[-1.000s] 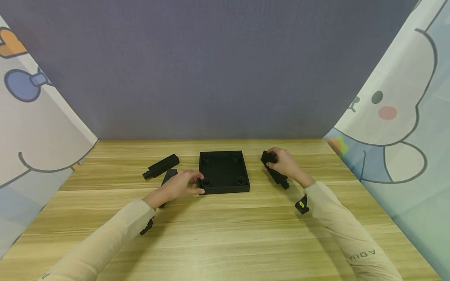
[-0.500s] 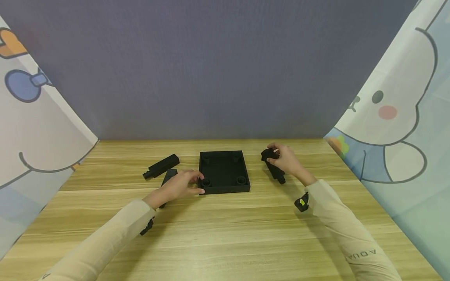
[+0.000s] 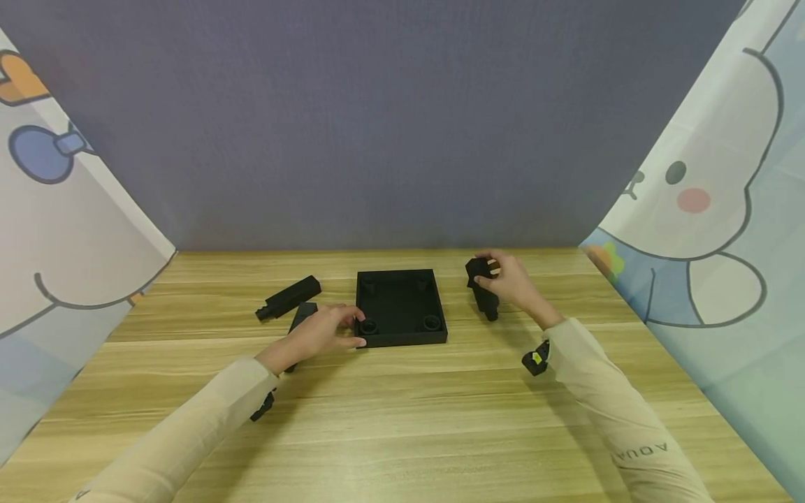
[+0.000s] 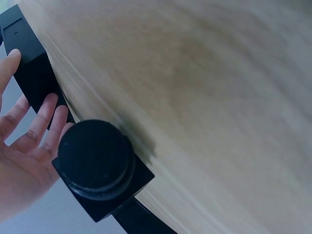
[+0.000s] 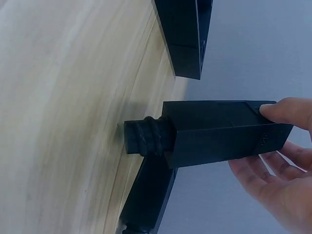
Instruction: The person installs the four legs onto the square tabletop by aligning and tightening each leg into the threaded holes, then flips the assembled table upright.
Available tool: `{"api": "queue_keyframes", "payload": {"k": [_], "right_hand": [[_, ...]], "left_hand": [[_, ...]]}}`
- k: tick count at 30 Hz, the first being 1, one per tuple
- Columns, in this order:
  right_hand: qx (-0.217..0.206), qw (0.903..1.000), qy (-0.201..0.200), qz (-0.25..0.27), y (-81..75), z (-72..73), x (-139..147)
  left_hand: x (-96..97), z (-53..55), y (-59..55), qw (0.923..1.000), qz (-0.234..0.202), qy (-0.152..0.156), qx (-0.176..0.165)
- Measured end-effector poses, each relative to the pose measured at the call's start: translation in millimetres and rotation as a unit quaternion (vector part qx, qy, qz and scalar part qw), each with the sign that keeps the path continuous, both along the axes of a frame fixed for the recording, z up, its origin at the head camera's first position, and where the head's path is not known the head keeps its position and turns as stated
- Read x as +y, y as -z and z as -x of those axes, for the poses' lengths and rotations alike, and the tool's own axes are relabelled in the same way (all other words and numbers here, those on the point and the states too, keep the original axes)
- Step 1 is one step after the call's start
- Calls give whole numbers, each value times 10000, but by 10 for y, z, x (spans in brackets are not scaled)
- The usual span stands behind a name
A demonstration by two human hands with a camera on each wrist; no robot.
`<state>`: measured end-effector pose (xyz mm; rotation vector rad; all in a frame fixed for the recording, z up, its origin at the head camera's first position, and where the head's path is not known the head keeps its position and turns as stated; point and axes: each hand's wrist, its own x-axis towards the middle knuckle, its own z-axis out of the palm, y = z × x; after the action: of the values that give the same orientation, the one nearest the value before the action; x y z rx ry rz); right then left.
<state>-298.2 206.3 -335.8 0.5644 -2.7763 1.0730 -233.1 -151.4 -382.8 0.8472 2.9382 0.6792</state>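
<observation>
Black plastic-looking tray (image 3: pixel 400 300) lies in the middle of the wooden counter (image 3: pixel 402 419). The left hand (image 3: pixel 319 331) holds its near left corner, the thumb at the front wall and the fingers at the side wall. The right hand (image 3: pixel 511 285) is grasping a post (image 5: pixel 219 130) to the right of the tray, with its threaded end pointing away from the palm. One more post (image 5: pixel 148 195) lies near it. To the left lie two others, one partly hidden under the left hand.

Tray (image 3: pixel 400 304) & bar (image 5: pixel 219 134): matt plastic; tbl (image 3: pixel 402 426): smooth wd-grain.
</observation>
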Motion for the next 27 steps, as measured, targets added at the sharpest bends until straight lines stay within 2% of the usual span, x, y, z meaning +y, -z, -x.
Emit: {"api": "queue_keyframes", "payload": {"k": [4,12,21,27], "right_hand": [[34,9999,-23,122,-8,10,-15],[104,9974,-182,693,-19,46,-38],[-18,9947,-38,1023,-33,104,-87],[-45,9912,-83,1323,-42,144,-163]], "left_hand": [[-1,-6,-1,10000,-27,-3,-43],[-4,-11,-3,10000,27,-35,-53],[-9,-23,-11,10000,-13,4,-16],[-11,-26,-11,10000,6,22,-31]]}}
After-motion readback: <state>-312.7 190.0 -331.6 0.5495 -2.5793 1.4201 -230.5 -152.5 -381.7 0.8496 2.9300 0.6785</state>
